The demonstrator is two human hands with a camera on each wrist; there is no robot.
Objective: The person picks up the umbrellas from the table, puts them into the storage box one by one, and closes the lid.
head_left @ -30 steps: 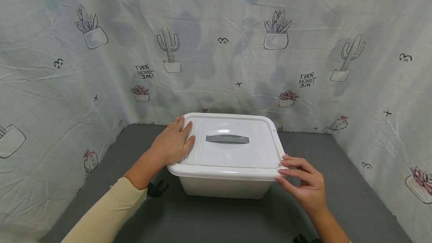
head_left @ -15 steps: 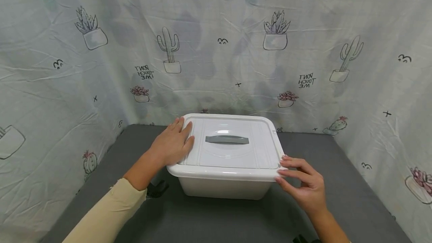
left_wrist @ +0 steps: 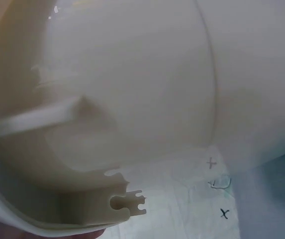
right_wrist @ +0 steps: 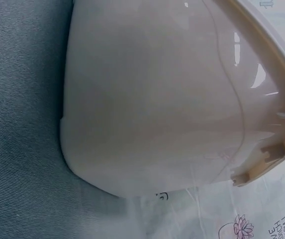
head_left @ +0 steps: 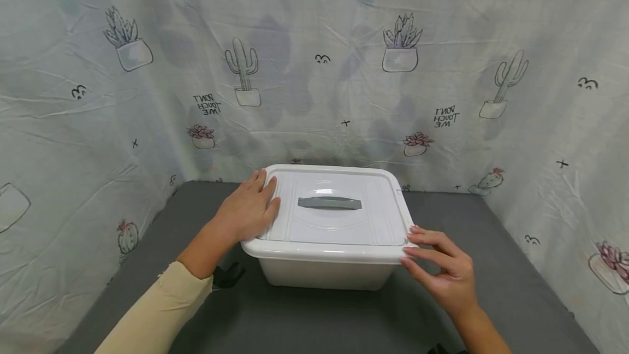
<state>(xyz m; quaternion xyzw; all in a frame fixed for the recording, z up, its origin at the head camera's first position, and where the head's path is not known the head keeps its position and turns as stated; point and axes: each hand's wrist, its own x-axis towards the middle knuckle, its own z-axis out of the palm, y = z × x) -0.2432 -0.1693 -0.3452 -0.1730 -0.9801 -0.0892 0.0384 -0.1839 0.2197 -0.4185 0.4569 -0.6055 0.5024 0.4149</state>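
The person's left hand [head_left: 248, 209], in a cream sleeve, lies flat with its fingers straight and together on the left part of the white plastic lid [head_left: 334, 217], gripping nothing, just left of the lid's grey bar handle [head_left: 329, 203]. That lid sits on a white rectangular plastic storage box [head_left: 324, 272], which stands in the middle of the dark grey tabletop [head_left: 516, 288], near the cactus-printed cloth backdrop [head_left: 442, 70]. At the box's near right corner, the right hand [head_left: 442, 272] has a loose, half-open grip, its fingertips [head_left: 409, 251] touching the lid's rim.
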